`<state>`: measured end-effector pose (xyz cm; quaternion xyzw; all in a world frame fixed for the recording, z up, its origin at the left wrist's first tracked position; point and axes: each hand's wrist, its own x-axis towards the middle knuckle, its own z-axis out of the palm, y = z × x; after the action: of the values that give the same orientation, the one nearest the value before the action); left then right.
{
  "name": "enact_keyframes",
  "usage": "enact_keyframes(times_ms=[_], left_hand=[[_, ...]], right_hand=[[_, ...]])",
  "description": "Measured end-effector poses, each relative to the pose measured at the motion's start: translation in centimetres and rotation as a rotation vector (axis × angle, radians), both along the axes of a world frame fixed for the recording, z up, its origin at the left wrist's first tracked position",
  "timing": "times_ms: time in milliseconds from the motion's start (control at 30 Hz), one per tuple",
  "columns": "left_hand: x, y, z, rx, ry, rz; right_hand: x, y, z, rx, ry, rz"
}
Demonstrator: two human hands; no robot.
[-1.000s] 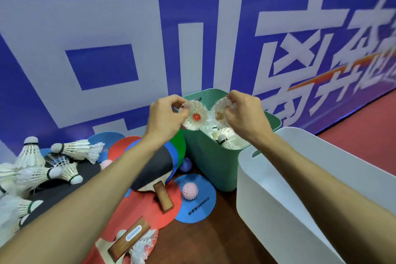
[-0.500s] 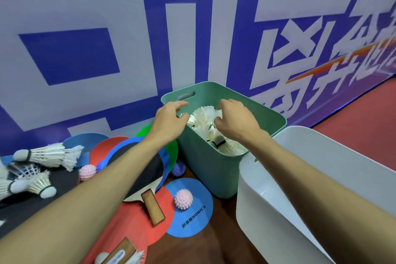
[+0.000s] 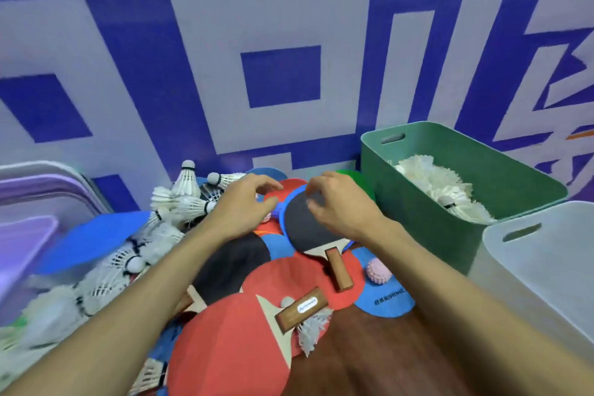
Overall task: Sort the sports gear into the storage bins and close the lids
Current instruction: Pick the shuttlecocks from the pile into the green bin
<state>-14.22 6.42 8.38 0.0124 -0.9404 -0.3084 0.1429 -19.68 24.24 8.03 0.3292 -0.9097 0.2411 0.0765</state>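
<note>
Both hands have left the green bin [image 3: 434,215], now right of them, their shuttlecocks [image 3: 430,183] dropped inside. Left hand [image 3: 244,206] and right hand [image 3: 337,206] hover empty, fingers loosely curled, over the paddles [image 3: 305,231]. The loose shuttlecock pile [image 3: 180,199] waits beside the left hand, so another load seems next.

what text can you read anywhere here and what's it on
"SONIC", after blurred characters: on the blue disc.
Paddle handle badge: too small to read.
Blue banner: huge white characters, cropped, not readable whole.
</note>
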Motion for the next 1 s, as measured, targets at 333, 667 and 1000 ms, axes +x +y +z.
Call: enact_keyframes(times_ms=[333,667,1000], left_hand=[[4.6,-10.7,-3.4,-0.135,-0.004,0.36],[0.2,-14.9,-7.3,-0.058,-0.14,0.509],[-0.2,-14.3,-6.4,0.059,0.084,0.415]], right_hand=[[0.6,-11.4,-4.1,-0.032,-0.135,0.134],[-5.2,-18.2,-7.9,0.09,-0.251,0.251],[-5.6,-18.1,-9.0,-0.013,-0.143,0.128]])
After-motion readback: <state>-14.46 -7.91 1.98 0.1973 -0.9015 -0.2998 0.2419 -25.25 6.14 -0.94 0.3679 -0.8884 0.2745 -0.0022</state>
